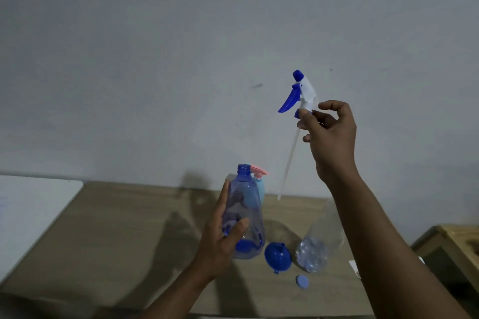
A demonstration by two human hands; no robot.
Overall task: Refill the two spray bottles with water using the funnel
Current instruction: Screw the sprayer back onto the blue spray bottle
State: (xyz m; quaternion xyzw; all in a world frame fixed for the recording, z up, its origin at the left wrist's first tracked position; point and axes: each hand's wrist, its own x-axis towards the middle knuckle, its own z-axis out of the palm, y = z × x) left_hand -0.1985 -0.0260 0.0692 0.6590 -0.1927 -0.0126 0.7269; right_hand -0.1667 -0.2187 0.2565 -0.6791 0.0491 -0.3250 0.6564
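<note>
My left hand [223, 234] grips a clear blue spray bottle [245, 204] that stands upright on the table, its neck uncapped. My right hand [329, 134] holds the blue and white trigger sprayer head [300, 93] high in the air by its collar, and the long dip tube [289, 160] hangs down from it clear of the bottle. Behind the blue bottle stands a second, light blue spray bottle with a pink trigger [259, 176]. A blue funnel [277, 256] lies on the table to the right. Beside it stands a clear plastic water bottle [317, 243] without a cap.
A small blue cap [302, 281] lies on the brown table [116, 228] in front of the water bottle. A white surface [33, 204] adjoins the table on the left. A wooden piece of furniture [451, 246] stands lower at the right. A grey wall rises behind.
</note>
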